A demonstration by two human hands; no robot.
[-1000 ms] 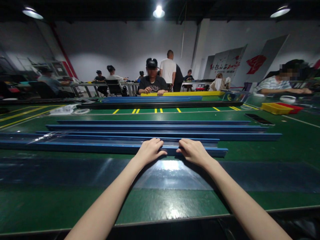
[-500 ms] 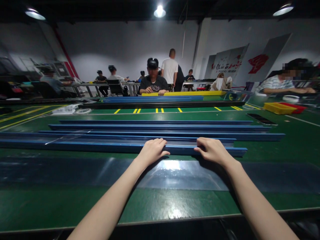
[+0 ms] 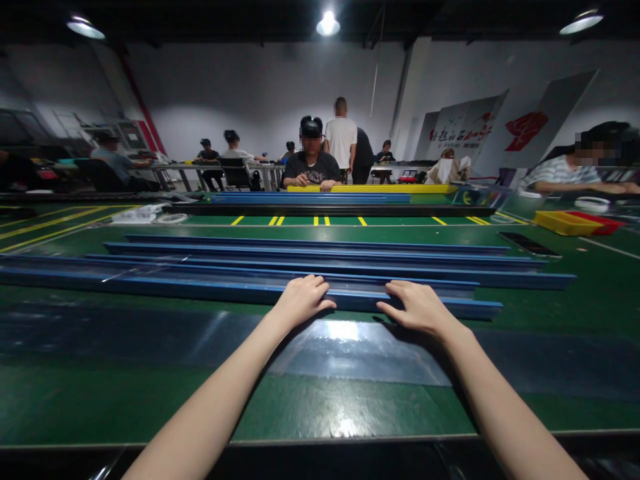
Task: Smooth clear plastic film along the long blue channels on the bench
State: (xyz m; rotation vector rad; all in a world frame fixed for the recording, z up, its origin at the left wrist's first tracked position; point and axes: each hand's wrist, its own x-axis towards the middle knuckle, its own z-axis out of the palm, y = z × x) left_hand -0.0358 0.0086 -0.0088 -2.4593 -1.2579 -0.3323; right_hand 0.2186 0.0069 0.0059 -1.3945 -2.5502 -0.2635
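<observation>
A long blue channel strip [image 3: 355, 303] lies across the table in front of me, its two raised edges running left to right. My left hand [image 3: 303, 301] grips its near wall, fingers curled over the edge and thumb along the front. Farther right, my right hand [image 3: 419, 308] holds the same wall, fingers over the edge and thumb stretched toward the left hand. Their fingertips are partly hidden inside the channel. Just behind lie more blue channel strips [image 3: 530, 279], roughly parallel. A flat, clear plastic strip [image 3: 230, 337] lies on the near side, beneath my forearms.
The green table [image 3: 400, 413] has its near edge below my forearms. A phone [image 3: 530, 245] lies at right, near a yellow tray [image 3: 565, 223] and a red tray [image 3: 607, 225]. Across the table, a co-worker [image 3: 311, 167] sits behind a yellow strip [image 3: 380, 189] and a black strip [image 3: 325, 211].
My right hand has shifted slightly left along the channel, its thumb and fingers farther apart. The left hand keeps its place on the wall. The whole view has tilted a little.
</observation>
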